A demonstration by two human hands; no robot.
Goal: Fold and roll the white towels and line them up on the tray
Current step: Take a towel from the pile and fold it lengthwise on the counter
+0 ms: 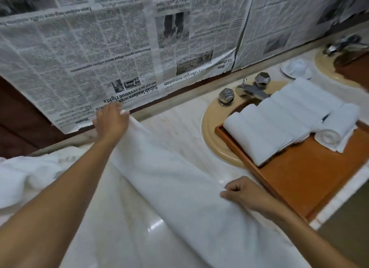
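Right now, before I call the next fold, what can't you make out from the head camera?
Head view only:
Long towel: near end cut off by the bottom edge.
Tray: right end runs off the frame; far part covered by rolled towels.
Their count: white on white, soft focus, unclear.
Towel pile: cut by the left edge, partly behind the left forearm.
Sink basin: hidden under the tray.

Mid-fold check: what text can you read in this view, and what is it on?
"Sabah leaders urge", its end hidden by the left hand: headline on the upside-down newspaper.
"on 40 pct revenue rights": same headline.
"talks gain momentum": same newspaper, further right.
"Home": newspaper's lower left edge.
Body columns and other headlines: too blurred to read.
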